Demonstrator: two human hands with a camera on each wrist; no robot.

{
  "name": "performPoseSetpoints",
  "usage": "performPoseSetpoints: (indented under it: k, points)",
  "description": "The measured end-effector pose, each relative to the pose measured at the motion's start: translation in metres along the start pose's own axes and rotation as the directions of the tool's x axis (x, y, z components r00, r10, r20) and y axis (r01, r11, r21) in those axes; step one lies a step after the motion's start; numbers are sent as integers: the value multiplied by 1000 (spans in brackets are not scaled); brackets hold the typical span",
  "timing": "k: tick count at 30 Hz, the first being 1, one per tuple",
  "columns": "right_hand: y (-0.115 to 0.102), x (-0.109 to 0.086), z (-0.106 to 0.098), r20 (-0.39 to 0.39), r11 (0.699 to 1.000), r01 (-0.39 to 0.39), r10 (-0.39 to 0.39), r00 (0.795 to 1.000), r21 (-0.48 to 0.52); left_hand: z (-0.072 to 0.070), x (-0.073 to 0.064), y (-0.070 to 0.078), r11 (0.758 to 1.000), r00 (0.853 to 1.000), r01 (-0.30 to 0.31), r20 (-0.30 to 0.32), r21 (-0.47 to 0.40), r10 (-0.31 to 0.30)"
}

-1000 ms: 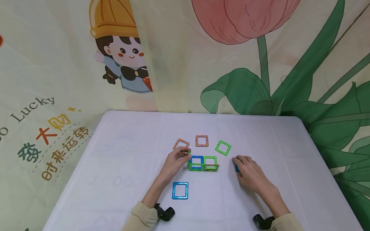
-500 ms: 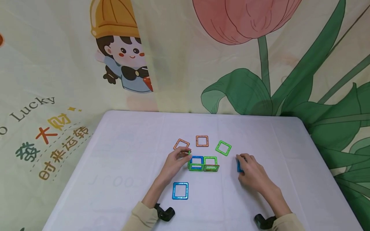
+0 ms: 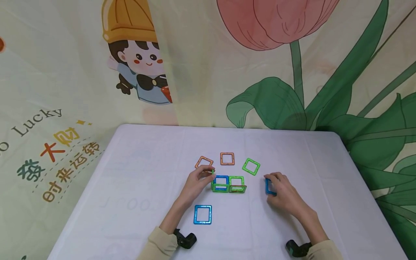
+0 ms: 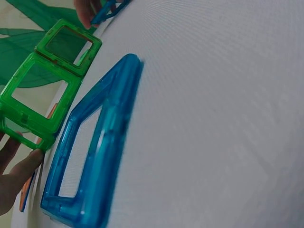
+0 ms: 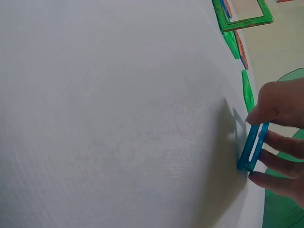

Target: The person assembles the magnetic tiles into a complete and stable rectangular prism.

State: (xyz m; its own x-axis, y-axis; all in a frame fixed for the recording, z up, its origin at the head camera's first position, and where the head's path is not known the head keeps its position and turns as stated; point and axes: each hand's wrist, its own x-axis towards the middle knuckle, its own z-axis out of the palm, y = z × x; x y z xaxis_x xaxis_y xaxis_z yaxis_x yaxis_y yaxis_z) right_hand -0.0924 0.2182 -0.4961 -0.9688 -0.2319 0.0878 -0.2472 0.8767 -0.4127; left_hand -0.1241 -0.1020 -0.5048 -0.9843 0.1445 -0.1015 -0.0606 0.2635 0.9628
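Observation:
A low build of square magnetic tiles (image 3: 237, 191) stands mid-table in the head view, with green frames along the front and a blue and a green frame behind. My left hand (image 3: 197, 180) pinches a green tile at its left end; the thumb touches that green piece (image 4: 46, 142) in the left wrist view. Off to the right, my right hand (image 3: 283, 191) holds a blue square magnetic tile (image 5: 243, 156) between thumb and fingers, tilted up from the table and apart from the build. Part of this tile is hidden by the fingers.
Behind the build lie two orange tiles, one of them square to the table (image 3: 227, 164), and a green tile (image 3: 251, 166). A loose blue tile (image 3: 203, 223) lies flat in front, near my left forearm. The white table (image 3: 146, 162) meets a printed backdrop (image 3: 201, 72).
My right hand shifts slightly right and then a little back left, and the blue tile in it now shows more of its frame. My left hand and the build stay put.

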Motion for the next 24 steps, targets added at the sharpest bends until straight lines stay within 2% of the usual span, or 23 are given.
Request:
performPoseSetpoints:
  k: [6,13,18,24]
  points:
    - [-2,3,-2,22,995,-3,1,1000,102,0,0,-1,1000,1000,-17,1,-10,17]
    - [-3,6,-1,8,983,-10,9,1000,182,0,0,-1,1000,1000,0,6,-6,0]
    - [-4,8,0,36,954,-13,2,999,298,0,1,-1,1000,1000,18,3,-4,-18]
    - [-3,12,3,78,904,-31,-3,997,427,0,0,0,1000,1000,9,3,-3,-9]
